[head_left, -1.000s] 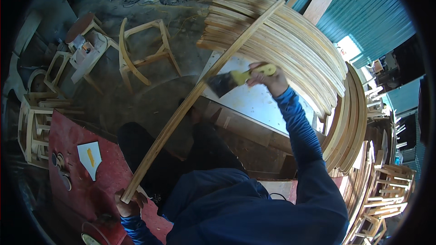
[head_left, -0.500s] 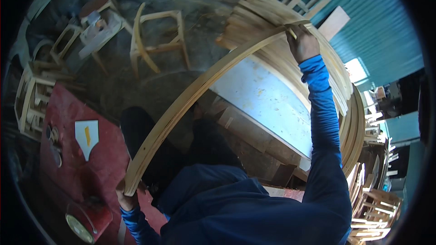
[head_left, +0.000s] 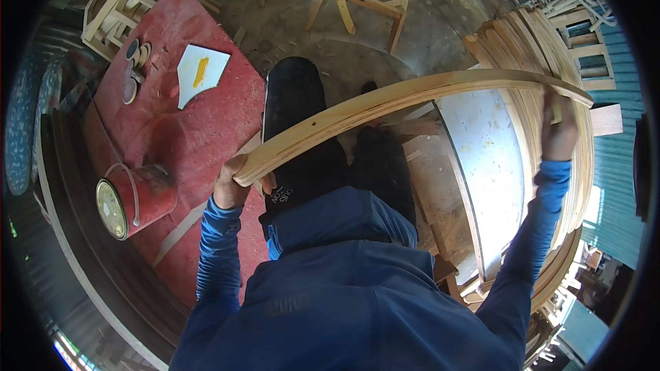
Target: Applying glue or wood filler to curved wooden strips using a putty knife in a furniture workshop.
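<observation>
A long curved wooden strip [head_left: 385, 102] spans in front of my body, crossing above my legs. My left hand [head_left: 232, 184] is closed around its near left end, over the edge of a red board. At the far right end my right hand [head_left: 558, 134], slightly blurred, grips the strip; a small pale thing shows at its fingers, too small to make out. One small dark hole is visible in the strip's face, toward the left end. Beneath the right end lies a stack of similar curved strips [head_left: 533, 48].
On the red board [head_left: 182, 192] lie a red tin pail [head_left: 148, 196] on its side, a white template [head_left: 199, 72] with a yellow mark, and several small discs [head_left: 134, 62]. A pale panel [head_left: 481, 158] stands right of my legs. Wooden chair frames [head_left: 371, 3] occupy the floor ahead.
My view has swung left, bringing more of the red board into sight. Both hands keep their hold on the curved strip, which now lies flatter across the view.
</observation>
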Demonstrator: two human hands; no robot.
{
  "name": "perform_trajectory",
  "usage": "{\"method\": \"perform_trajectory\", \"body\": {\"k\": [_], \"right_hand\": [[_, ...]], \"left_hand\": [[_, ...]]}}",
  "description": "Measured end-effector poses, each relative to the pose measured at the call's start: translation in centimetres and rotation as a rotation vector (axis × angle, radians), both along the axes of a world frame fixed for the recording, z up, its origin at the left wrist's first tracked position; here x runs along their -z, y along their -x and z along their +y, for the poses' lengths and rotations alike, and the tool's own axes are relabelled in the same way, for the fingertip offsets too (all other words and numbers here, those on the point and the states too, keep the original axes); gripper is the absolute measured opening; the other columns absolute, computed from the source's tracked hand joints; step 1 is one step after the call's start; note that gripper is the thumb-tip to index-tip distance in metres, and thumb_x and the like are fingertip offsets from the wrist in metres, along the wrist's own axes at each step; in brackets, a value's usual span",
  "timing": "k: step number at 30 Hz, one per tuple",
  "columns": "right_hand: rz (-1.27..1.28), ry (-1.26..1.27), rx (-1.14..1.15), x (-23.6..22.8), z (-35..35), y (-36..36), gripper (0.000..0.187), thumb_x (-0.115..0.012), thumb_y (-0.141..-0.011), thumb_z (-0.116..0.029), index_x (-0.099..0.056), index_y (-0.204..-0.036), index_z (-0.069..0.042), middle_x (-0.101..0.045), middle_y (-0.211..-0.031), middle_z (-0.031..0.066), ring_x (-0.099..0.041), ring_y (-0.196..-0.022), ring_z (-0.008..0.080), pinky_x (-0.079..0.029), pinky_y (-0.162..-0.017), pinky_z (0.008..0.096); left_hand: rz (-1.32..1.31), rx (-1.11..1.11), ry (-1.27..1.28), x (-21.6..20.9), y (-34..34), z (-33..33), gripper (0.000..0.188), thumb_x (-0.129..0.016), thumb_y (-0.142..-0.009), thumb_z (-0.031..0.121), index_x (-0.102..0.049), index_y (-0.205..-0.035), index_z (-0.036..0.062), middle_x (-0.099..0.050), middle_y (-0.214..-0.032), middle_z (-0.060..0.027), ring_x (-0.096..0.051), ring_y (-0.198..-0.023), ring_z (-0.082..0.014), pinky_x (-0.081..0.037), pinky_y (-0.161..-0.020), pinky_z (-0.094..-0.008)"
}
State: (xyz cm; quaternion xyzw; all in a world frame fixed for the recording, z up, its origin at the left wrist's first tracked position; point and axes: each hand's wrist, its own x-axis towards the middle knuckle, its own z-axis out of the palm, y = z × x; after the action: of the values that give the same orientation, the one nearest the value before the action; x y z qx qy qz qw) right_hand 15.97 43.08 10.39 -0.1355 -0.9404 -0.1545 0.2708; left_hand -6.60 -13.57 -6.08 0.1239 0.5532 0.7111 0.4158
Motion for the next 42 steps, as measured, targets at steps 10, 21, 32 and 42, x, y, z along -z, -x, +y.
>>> {"method": "perform_trajectory", "body": {"k": [10, 21, 32, 42], "right_hand": [[-0.148, 0.792, -0.733, 1.5, -28.5, 7.5, 0.034, -0.068, -0.075, -0.007, -0.069, -0.109, -0.008, -0.063, -0.101, 0.0101, -0.067, -0.083, 0.0271, -0.057, -0.068, 0.0347], [0.475, 1.916, -0.499, 5.3, -21.5, 1.8, 0.026, -0.06, -0.098, -0.017, -0.061, -0.119, -0.001, -0.065, -0.112, 0.0212, -0.07, -0.087, 0.0252, -0.057, -0.079, 0.0341], [0.794, 1.575, -0.277, 3.6, -19.5, -0.3, 0.029, -0.064, -0.096, -0.019, -0.06, -0.115, 0.003, -0.065, -0.106, 0.0214, -0.067, -0.08, 0.0272, -0.057, -0.073, 0.0352], [0.294, 0.634, -0.143, 0.7, -21.9, 0.2, 0.018, -0.074, -0.083, -0.003, -0.069, -0.101, -0.003, -0.066, -0.092, 0.0126, -0.067, -0.081, 0.0243, -0.053, -0.07, 0.032]], "left_hand": [[-0.289, -0.083, 0.101, -0.7, 0.8, 1.2, 0.059, -0.033, -0.093, 0.046, -0.063, -0.072, -0.0011, -0.063, -0.06, -0.0181, -0.063, -0.061, -0.0356, -0.05, -0.066, -0.0402], [-0.422, -0.019, 0.024, -1.0, 1.6, 1.8, 0.058, -0.026, -0.094, 0.045, -0.056, -0.066, 0.0039, -0.052, -0.052, -0.0094, -0.055, -0.043, -0.0277, -0.051, -0.06, -0.0378], [-0.107, 0.018, -0.095, -1.1, -0.2, 2.4, 0.067, -0.031, -0.094, 0.055, -0.061, -0.093, -0.0046, -0.063, -0.066, -0.0129, -0.062, -0.059, -0.0273, -0.052, -0.066, -0.0368], [0.265, 0.145, -0.005, -2.8, -0.9, 6.3, 0.075, -0.028, -0.098, 0.059, -0.063, -0.092, -0.0072, -0.063, -0.068, -0.0133, -0.063, -0.068, -0.0244, -0.049, -0.066, -0.034]]}}
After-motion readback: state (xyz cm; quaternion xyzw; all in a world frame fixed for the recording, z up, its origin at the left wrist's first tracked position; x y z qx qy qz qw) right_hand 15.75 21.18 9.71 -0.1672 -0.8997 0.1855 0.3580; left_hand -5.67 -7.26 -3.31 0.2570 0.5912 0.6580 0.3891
